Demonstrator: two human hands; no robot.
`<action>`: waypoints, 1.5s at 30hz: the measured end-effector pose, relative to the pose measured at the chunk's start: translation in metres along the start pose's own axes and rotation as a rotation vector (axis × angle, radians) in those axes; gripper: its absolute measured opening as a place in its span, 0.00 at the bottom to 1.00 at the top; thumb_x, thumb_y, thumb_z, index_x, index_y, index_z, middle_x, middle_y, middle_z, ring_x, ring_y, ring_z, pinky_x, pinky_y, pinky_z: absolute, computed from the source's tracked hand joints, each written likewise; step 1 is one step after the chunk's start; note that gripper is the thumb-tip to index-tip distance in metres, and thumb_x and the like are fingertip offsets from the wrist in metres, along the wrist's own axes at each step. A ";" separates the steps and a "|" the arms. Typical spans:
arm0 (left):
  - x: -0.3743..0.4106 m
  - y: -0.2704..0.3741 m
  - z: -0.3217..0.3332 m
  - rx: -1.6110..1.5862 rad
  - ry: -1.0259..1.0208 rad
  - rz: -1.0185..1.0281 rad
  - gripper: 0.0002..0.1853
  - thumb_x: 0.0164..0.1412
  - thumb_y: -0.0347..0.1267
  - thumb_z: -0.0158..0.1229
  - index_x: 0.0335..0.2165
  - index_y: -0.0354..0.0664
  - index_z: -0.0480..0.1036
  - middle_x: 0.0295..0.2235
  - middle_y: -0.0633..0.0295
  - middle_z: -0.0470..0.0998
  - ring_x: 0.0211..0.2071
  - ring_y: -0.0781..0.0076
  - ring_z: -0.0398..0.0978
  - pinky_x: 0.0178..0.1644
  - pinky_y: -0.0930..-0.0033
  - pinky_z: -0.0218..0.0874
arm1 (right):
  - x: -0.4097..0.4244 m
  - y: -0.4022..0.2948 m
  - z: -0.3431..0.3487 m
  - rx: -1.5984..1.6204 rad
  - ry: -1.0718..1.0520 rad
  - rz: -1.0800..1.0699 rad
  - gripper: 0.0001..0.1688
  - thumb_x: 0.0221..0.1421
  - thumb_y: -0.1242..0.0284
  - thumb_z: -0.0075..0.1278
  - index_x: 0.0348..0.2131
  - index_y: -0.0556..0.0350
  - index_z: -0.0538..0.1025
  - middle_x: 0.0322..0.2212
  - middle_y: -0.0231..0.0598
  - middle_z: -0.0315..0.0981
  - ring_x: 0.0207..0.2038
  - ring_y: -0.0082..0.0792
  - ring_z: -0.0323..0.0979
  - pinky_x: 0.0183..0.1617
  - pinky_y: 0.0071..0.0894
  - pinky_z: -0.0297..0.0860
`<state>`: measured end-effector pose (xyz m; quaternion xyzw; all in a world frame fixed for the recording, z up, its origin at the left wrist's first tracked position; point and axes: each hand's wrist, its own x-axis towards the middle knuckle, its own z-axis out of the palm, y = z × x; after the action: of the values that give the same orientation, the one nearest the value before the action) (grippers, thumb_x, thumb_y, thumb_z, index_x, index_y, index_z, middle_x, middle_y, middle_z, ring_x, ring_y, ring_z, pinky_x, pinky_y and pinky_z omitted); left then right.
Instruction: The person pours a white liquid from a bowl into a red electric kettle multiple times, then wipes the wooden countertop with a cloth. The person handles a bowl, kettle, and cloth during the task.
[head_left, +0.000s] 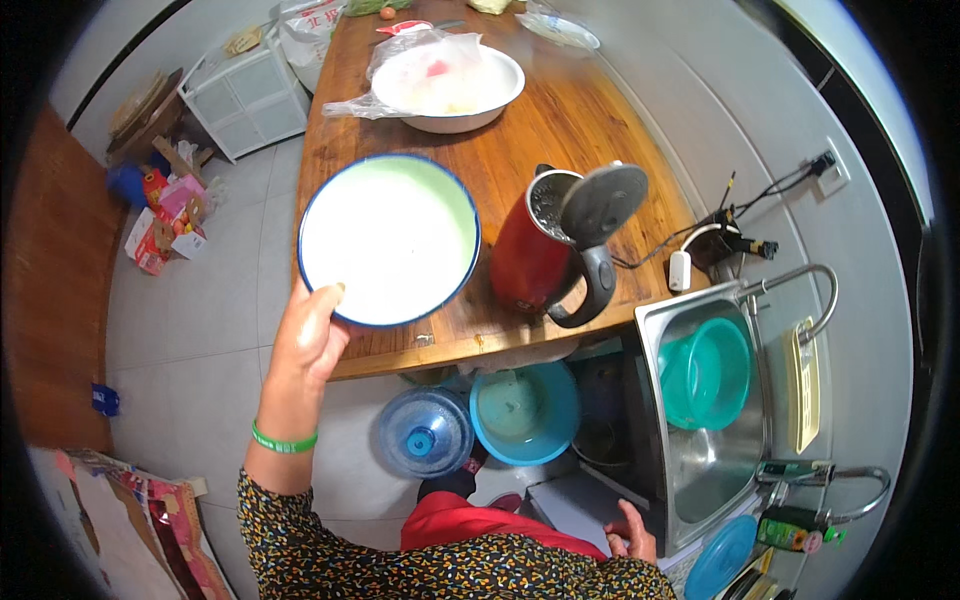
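Note:
My left hand (315, 330) grips the near-left rim of a white enamel basin (390, 240) with a blue edge, thumb over the rim. The basin is over the near end of the wooden table (600, 135); I cannot tell whether it rests on the wood. Just right of it stands a red electric kettle (529, 255), its black lid raised and dark liquid or a wet interior at its mouth. Low by my waist, my right hand (634, 529) holds nothing, fingers loosely apart, left of the steel sink (705, 480).
Farther up the table sits a white bowl (450, 124) with plastic over it. A teal basin (705, 371) is in the sink. On the floor below the table edge are a blue water jug (425, 433) and a blue tub (525, 412). A cord (652, 251) lies behind the kettle.

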<state>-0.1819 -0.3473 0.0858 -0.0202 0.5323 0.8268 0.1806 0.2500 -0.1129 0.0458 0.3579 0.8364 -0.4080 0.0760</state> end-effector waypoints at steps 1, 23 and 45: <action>-0.009 -0.006 -0.006 -0.031 -0.015 -0.016 0.31 0.50 0.19 0.39 0.56 0.34 0.50 0.51 0.48 0.61 0.52 0.53 0.63 0.52 0.51 0.62 | 0.000 -0.008 -0.004 0.003 -0.023 0.008 0.31 0.48 0.82 0.44 0.54 0.52 0.61 0.27 0.38 0.75 0.30 0.28 0.75 0.34 0.26 0.68; -0.093 -0.076 -0.047 -0.103 -0.094 -0.208 0.34 0.48 0.17 0.39 0.57 0.36 0.48 0.49 0.54 0.62 0.49 0.66 0.64 0.49 0.66 0.63 | 0.257 -0.257 -0.055 -0.533 0.504 -1.038 0.34 0.44 0.92 0.41 0.52 0.52 0.64 0.52 0.47 0.59 0.54 0.48 0.59 0.58 0.39 0.58; -0.088 -0.071 -0.042 -0.077 -0.010 -0.306 0.35 0.49 0.16 0.39 0.58 0.39 0.46 0.53 0.50 0.59 0.55 0.58 0.60 0.56 0.57 0.56 | 0.287 -0.232 -0.054 -0.093 0.503 -0.895 0.24 0.43 0.89 0.40 0.42 0.56 0.71 0.41 0.47 0.69 0.47 0.49 0.66 0.50 0.37 0.64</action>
<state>-0.0841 -0.3830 0.0251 -0.1037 0.4901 0.8094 0.3064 -0.1042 -0.0143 0.1065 0.0480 0.9174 -0.2640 -0.2939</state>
